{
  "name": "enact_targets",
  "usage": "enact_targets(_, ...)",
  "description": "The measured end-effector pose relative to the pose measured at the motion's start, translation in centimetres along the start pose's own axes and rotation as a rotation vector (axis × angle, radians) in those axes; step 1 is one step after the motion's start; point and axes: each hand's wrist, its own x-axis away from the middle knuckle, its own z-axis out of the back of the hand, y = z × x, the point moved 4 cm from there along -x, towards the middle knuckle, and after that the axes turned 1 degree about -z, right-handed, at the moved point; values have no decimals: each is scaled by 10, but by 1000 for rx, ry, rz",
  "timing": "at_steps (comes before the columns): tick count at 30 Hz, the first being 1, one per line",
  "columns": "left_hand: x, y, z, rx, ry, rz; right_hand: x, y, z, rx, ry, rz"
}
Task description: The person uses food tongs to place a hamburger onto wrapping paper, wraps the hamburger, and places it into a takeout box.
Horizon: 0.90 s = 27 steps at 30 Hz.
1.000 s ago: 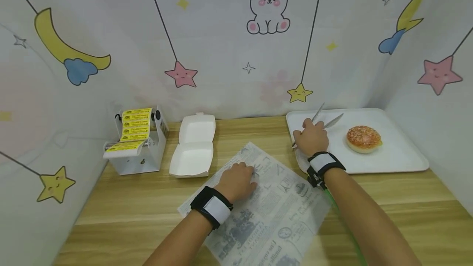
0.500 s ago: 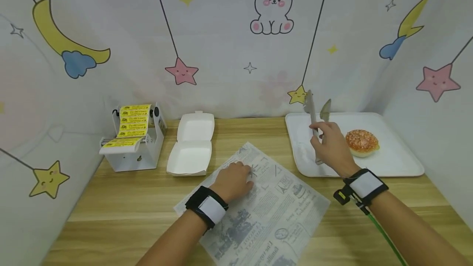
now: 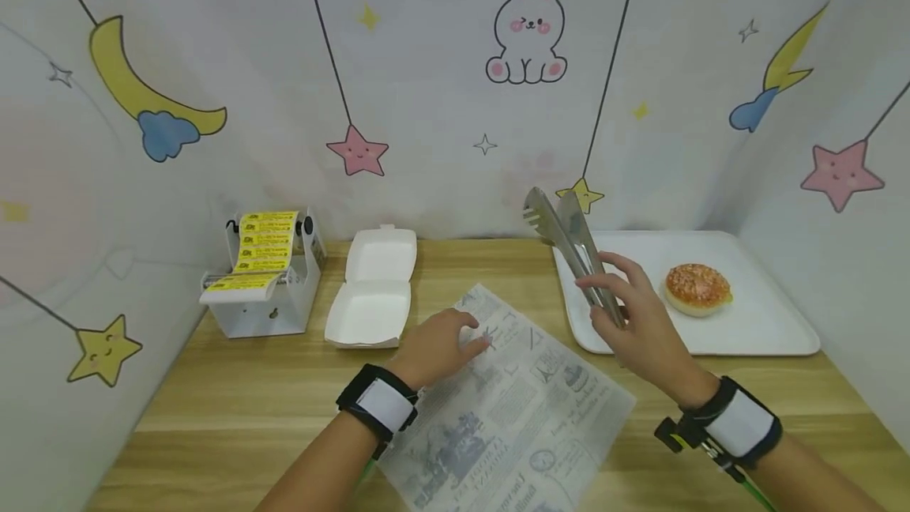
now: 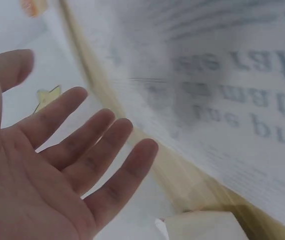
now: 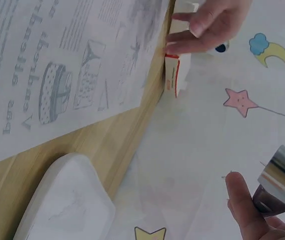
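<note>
Now, left hand loose, we're readying serving tongs gripped in our right hand, probably to grasp the sesame bun.

the head view looks forward and down from well back, taking in the surface, left hand, right hand and wall. the left wrist view sits close, looking past the fingers, the paper large before it. the right wrist view (turned on its side) looks over the same paper to the left hand and shares the tray with the head view.
</note>
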Motion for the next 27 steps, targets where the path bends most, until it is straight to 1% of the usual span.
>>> enact_targets(2, 0, 3, 12, 213, 5, -33, 3, -9, -1, -21, 0, 43)
enact_targets(3, 0, 5, 18, 334, 2, -48, 5, -14, -2, -31, -1, 61)
enact_targets(7, -5, 13, 43, 748, 13, -84, 8, -29, -7, -105, -15, 118)
enact_targets(9, -9, 18, 55, 920, 41, -122, 9, -35, -9, -144, -21, 144)
enact_targets(11, -13, 25, 65, 1060, 60, -165, 11, -42, -11, -179, -28, 169)
enact_targets(12, -15, 28, 69, 1115, 63, -188, 11, -45, -12, -192, -32, 183)
enact_targets(14, -17, 34, 73, 1189, 54, -225, 14, -49, -15, -225, -44, 207)
enact_targets(17, -19, 41, 75, 1244, 21, -275, 19, -55, -18, -280, -73, 252)
enact_targets(20, -18, 44, 77, 1286, -4, -315, 23, -61, -21, -354, -113, 295)
enact_targets(23, -17, 44, 80, 1312, 6, -311, 25, -66, -25, -391, -132, 346)
enact_targets(27, -14, 45, 84, 1325, 52, -312, 25, -70, -27, -397, -134, 371)
